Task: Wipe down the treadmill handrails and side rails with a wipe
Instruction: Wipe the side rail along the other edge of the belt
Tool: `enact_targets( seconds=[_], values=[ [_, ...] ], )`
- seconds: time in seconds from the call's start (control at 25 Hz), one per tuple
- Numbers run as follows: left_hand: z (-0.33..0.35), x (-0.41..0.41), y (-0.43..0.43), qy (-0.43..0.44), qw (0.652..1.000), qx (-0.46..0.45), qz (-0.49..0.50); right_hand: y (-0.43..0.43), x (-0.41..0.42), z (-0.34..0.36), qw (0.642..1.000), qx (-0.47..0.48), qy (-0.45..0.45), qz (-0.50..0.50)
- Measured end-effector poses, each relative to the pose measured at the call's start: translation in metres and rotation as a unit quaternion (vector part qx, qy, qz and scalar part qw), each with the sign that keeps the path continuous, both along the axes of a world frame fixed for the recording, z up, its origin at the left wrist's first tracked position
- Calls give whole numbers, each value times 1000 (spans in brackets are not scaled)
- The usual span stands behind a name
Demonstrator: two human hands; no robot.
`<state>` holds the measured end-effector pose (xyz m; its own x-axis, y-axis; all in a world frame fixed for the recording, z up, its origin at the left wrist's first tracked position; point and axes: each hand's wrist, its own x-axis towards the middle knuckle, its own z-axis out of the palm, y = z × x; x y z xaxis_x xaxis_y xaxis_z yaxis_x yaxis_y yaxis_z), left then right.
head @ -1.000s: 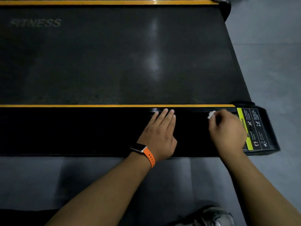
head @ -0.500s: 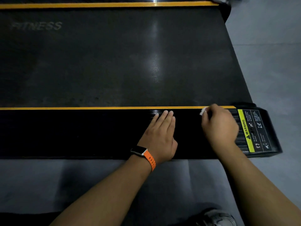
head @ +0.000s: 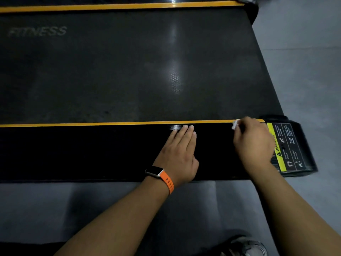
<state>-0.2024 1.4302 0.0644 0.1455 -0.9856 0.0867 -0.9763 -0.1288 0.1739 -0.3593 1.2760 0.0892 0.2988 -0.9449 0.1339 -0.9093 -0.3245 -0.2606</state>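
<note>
The left hand (head: 180,154) lies flat and released on the side rail (head: 92,152), likely for support; at its three o'clock, the right hand (head: 252,143) grasps the wipe (head: 235,124) for rubbing.

Lighting: dim, from overhead; a vertical glare streak is reflected on the treadmill belt (head: 174,52). Side rail (head: 92,152) is rendered near black. Soft shadow is cast on the floor (head: 83,204). Right hand (head: 252,143) and warning label (head: 287,146) are smeared by motion blur.
</note>
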Motion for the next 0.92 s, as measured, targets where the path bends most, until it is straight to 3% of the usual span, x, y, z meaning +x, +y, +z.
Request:
enact_targets(
  seconds=[0.16, 0.24, 0.44, 0.52, 0.6, 0.72, 0.92],
  values=[
    [0, 1, -1, -18, 1000, 2, -13, 31, 36, -7, 985, -45, 8, 165],
    [-1, 2, -1, -20, 1000, 11, -20, 23, 23, -11, 978, -71, 37, 193],
    [-1, 2, -2, -30, 998, 30, -36, -29, -50, -9, 992, -104, 68, 0],
    [-1, 2, -3, -36, 998, 33, -48, -25, -42, -12, 994, -101, 48, -4],
    [0, 2, -4, -40, 997, 37, -63, -9, -19, -13, 995, -78, 5, 57],
    [0, 2, -5, -48, 996, 33, -74, 7, -11, -17, 984, -84, 25, 154],
    [-1, 2, -5, -44, 996, 32, -72, -34, -71, -16, 992, -110, 41, -35]
  ],
)
